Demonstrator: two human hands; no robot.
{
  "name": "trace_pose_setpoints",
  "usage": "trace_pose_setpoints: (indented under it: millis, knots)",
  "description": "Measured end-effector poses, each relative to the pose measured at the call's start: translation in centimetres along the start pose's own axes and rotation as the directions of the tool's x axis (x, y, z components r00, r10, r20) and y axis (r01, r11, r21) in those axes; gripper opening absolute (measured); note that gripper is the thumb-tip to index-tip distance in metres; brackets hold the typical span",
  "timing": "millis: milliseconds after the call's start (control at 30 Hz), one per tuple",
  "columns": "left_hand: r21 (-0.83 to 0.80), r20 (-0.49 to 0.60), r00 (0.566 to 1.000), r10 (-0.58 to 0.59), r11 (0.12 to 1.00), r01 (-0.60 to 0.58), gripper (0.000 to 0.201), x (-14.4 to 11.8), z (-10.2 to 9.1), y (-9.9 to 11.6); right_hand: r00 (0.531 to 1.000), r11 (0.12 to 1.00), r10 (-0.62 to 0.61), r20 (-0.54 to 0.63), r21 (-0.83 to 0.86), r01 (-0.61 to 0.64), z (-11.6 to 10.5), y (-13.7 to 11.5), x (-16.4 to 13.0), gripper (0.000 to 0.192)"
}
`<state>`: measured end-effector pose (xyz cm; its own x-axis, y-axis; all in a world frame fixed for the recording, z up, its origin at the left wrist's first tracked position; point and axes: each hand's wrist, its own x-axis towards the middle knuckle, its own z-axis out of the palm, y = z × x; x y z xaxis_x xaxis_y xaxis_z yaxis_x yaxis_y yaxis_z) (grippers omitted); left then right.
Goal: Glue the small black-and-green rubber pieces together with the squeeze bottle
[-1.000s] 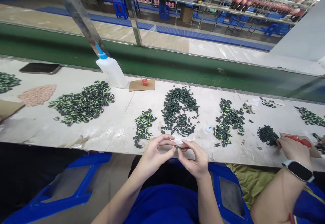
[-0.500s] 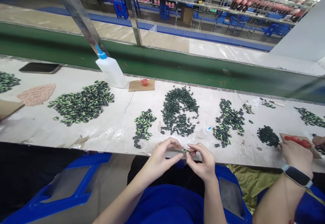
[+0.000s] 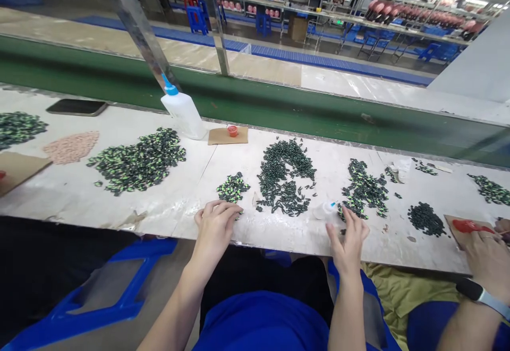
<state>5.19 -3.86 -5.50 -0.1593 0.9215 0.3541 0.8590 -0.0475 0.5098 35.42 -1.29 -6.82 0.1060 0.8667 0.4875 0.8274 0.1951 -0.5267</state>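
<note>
**Head view: both hands down on the worktable among piles of small parts**

Head camera looks along a white worktable [image 3: 167, 202]. At its far left edge lies a dark green pile [image 3: 18, 128], then a pink pile [image 3: 71, 147], then a broad pile of black-and-green parts [image 3: 137, 160]. Behind that pile, near the back edge, a white squeeze bottle [image 3: 184, 113] with a blue cap leans, and just beside it a cardboard square [image 3: 227, 136] carries a small red cap [image 3: 232, 130].

At the front edge, the left hand [image 3: 215, 226] rests with fingers curled, its fingertips on the near end of a small black-and-green pile [image 3: 232, 187]; whether it grips a part I cannot tell. A larger dark pile [image 3: 285, 176] sits between the hands. The right hand [image 3: 349, 237] lies open, fingers spread, fingertips touching the near edge of another mixed pile [image 3: 363, 189], with a small clear dropper bottle [image 3: 324, 210] just beside it.

At the right edge, another person's hand [image 3: 488, 258], watch on wrist, is at a cardboard piece [image 3: 458, 229] with red on it.
</note>
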Motion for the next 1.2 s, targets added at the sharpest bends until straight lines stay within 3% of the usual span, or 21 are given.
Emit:
trace_pose_setpoints:
  millis: [100,200,433,567,733,833,900,967,1033,1200]
  knots:
    - [0.044,0.012,0.999,0.052,0.998,-0.052,0.022,0.2,0.6,0.0,0.997,0.997,-0.078,0.021,-0.019,0.079,1.2,-0.3,-0.1,0.046]
    - [0.069,0.083,0.993,0.086,0.993,-0.092,0.023,0.6,0.9,-0.2,0.997,0.997,-0.08,-0.011,0.001,0.08,1.9,-0.5,0.3,0.035]
    - [0.059,0.142,0.986,0.092,0.993,-0.101,0.031,1.1,1.4,-0.4,0.994,0.959,0.089,0.068,0.264,-0.104,2.1,-1.9,0.3,0.037]
    - [-0.047,0.156,0.985,0.08,0.996,-0.074,0.035,0.4,2.3,0.8,0.972,0.843,0.2,0.121,0.485,-0.234,1.7,-2.6,-0.6,0.034]
    - [-0.266,0.199,0.973,0.115,0.962,-0.059,0.019,-1.1,4.1,3.0,0.956,0.656,0.294,-0.003,0.728,-0.2,1.8,-2.9,-1.3,0.031]
    - [-0.237,0.146,0.985,0.092,0.97,-0.056,0.012,-1.6,4.6,3.6,0.917,0.499,0.4,0.013,0.836,-0.23,2.6,-3.5,-1.4,0.031]
    - [-0.186,0.082,0.994,0.077,0.981,-0.061,0.011,-1.7,4.6,3.7,0.889,0.442,0.457,0.043,0.856,-0.269,3.1,-4.2,-1.5,0.03]
    - [-0.165,0.049,0.997,0.058,0.985,-0.049,0.01,-1.8,4.3,3.7,0.875,0.456,0.479,0.071,0.832,-0.318,3.5,-4.9,-1.8,0.03]
    - [-0.186,0.065,0.997,0.048,0.982,-0.035,0.011,-1.7,4.0,3.6,0.879,0.54,0.474,0.061,0.768,-0.345,3.7,-5.6,-2.1,0.032]
    - [-0.232,0.114,0.992,0.049,0.972,-0.021,0.014,-1.5,3.9,3.5,0.957,0.767,0.288,-0.028,0.605,-0.213,3.8,-7.1,-2.5,0.025]
